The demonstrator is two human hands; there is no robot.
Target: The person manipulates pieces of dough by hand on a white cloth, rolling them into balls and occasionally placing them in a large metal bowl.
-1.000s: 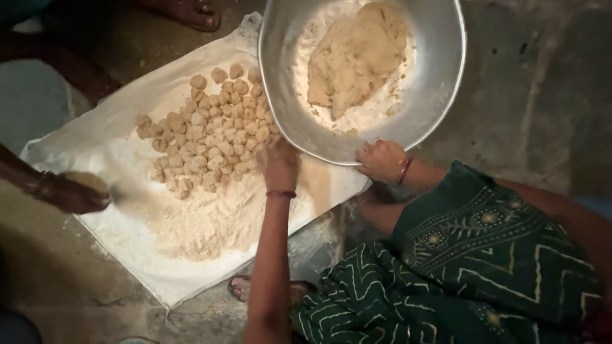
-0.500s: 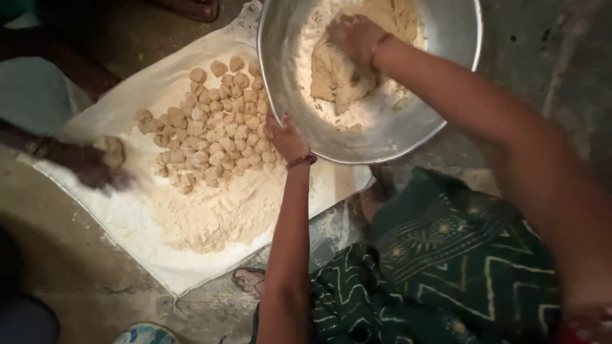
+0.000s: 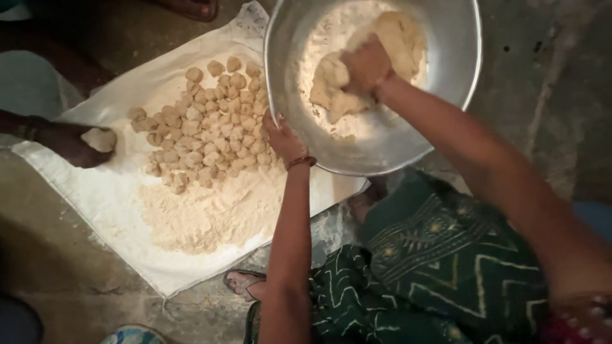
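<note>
Hands working dough in a large metal bowl

The lump of pale dough (image 3: 382, 51) lies in the upper part of the metal bowl (image 3: 440, 127), on loose flour. The right hand (image 3: 364, 64) presses into it, fingers curled shut around a piece of dough. The left hand (image 3: 284, 140) grips the bowl's near rim, fingers closed over its edge. Just beside the bowl, a white cloth (image 3: 95, 204) bears a cluster of small dough balls (image 3: 204, 127) and a flour heap (image 3: 204, 213). At the cloth's left edge, another person's hand (image 3: 73, 143) holds a dough ball.
</note>
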